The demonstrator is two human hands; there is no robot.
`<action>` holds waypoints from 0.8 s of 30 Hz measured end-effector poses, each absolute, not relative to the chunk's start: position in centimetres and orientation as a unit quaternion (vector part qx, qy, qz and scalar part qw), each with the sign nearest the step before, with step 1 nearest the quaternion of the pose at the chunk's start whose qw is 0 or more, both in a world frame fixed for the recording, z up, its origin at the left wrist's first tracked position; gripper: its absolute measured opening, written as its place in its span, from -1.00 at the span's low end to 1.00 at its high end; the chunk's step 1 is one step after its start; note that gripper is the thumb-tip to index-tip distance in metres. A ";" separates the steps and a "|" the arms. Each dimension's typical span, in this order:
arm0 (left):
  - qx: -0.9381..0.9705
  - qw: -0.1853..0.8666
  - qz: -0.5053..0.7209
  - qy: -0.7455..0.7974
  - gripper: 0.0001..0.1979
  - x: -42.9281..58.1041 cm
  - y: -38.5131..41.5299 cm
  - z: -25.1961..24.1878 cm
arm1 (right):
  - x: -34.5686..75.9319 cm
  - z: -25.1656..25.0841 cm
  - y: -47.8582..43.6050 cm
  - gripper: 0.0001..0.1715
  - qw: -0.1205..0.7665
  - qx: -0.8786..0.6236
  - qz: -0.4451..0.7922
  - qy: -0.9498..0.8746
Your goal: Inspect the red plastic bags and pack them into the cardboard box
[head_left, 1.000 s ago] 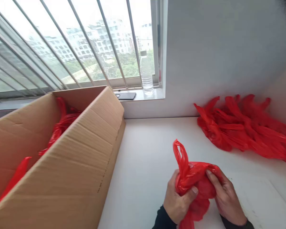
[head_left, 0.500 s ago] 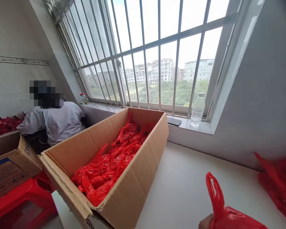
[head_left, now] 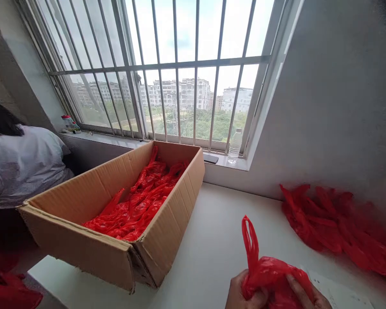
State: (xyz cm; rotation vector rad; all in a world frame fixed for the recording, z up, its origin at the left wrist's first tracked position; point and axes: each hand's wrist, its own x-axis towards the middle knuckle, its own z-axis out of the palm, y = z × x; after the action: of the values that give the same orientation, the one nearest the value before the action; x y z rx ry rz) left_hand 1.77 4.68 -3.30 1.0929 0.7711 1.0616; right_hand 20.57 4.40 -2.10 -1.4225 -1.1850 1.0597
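Observation:
At the bottom edge, both my hands clutch one crumpled red plastic bag [head_left: 270,274], its handle loop sticking up. My left hand [head_left: 242,296] wraps the bag's left side with fingers closed on it. My right hand [head_left: 304,294] presses its right side, only the fingers showing. An open cardboard box [head_left: 167,223] stands to the left on the white table [head_left: 212,240], with several red bags [head_left: 138,201] lying inside. A loose pile of red bags [head_left: 334,223] rests against the wall at the right.
A barred window [head_left: 167,73] runs along the back. A clear water bottle [head_left: 234,146] and a dark phone [head_left: 210,158] sit on the sill. A person in a white shirt [head_left: 19,163] sits at the far left. A small item [head_left: 69,123] stands on the left sill.
The view has swung up and then back to the right and pulled away from the box. Both hands still hold the same red bag; the pile at the right is in view again.

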 end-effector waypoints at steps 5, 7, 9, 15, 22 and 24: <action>0.408 0.716 0.449 0.345 -0.65 0.7 -0.3 0.2 | 18.2 0.6 -0.6 -0.51 0.530 -0.511 0.519 -0.435; 0.376 0.743 0.429 0.351 -0.64 0.3 -1.5 0.7 | 17.9 1.2 -1.5 -0.54 0.533 -0.495 0.536 -0.428; 0.355 0.747 0.428 0.364 -0.62 0.0 -2.6 1.2 | 17.8 1.8 -2.8 -0.54 0.533 -0.468 0.561 -0.427; 0.327 0.738 0.448 0.385 -0.56 -0.2 -5.3 2.7 | 17.4 2.8 -6.7 -0.38 0.522 -0.405 0.578 -0.480; 0.316 0.735 0.466 0.377 -0.55 0.3 -7.1 3.4 | 17.2 2.5 -7.8 -0.47 0.556 -0.430 0.555 -0.446; 0.303 0.728 0.476 0.388 -0.59 0.3 -7.3 3.5 | 17.4 2.3 -8.1 -0.41 0.544 -0.433 0.565 -0.444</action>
State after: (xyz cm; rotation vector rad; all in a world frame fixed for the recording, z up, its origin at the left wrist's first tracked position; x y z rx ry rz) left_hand 0.29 -7.29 3.51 0.6673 0.8555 1.0496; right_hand 17.35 -8.12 2.32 -1.0278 -1.0537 1.3419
